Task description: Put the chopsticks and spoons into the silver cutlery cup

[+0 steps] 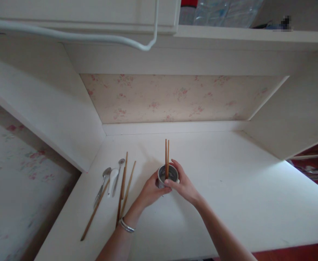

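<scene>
A small round metal cup (171, 173) stands on the white desk (229, 203), near its middle. Two wooden chopsticks (167, 154) stand upright in the cup, side by side. My left hand (151, 191) wraps the cup's left side, fingers curled around it; a silver bracelet (126, 225) is on that wrist. My right hand (184, 185) grips the cup's right side and near rim, with the thumb across the front.
Left of the cup lie several loose wooden chopsticks (124, 192), two metal spoons (104, 179) and a white ceramic spoon (112, 178). White cabinet walls close in the desk at left, back and right. A floral bedspread (17, 181) lies beyond the left edge.
</scene>
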The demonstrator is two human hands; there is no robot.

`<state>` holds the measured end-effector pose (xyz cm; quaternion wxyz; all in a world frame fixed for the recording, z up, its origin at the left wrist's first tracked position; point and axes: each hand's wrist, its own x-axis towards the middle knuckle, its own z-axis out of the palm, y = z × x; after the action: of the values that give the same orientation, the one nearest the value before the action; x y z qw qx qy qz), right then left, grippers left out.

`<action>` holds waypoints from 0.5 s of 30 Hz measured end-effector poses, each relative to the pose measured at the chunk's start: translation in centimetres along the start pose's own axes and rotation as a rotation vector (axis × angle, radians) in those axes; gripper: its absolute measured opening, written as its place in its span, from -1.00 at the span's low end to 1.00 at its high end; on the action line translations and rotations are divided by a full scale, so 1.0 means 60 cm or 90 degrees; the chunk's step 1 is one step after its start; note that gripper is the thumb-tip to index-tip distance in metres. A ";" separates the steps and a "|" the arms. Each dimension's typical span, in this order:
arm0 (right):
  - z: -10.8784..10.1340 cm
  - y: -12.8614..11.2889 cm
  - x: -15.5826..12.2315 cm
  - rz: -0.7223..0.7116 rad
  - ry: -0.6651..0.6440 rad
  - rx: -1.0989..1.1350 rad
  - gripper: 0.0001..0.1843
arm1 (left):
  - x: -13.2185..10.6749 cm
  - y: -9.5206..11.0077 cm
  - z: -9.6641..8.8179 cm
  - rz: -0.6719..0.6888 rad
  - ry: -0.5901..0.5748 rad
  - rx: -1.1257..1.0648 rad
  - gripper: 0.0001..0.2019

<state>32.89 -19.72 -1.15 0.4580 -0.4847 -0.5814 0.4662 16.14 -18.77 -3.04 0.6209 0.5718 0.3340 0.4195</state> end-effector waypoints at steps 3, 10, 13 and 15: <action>0.013 0.023 -0.015 0.002 -0.020 0.059 0.20 | -0.001 0.003 0.000 0.013 0.001 0.041 -0.39; 0.032 0.064 -0.022 -0.044 0.068 0.005 -0.17 | -0.049 0.034 -0.010 0.027 0.094 0.406 -0.36; 0.034 0.080 -0.023 -0.025 0.096 -0.022 -0.15 | -0.087 0.070 -0.034 -0.066 0.159 0.578 -0.62; 0.035 0.090 -0.023 -0.019 0.102 -0.019 -0.13 | -0.112 0.090 -0.058 -0.166 0.188 0.684 -0.73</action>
<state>31.72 -20.80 -6.91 0.5026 -0.5187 -0.5570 0.4100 9.40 -23.37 1.44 0.2370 0.6964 0.6513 0.1860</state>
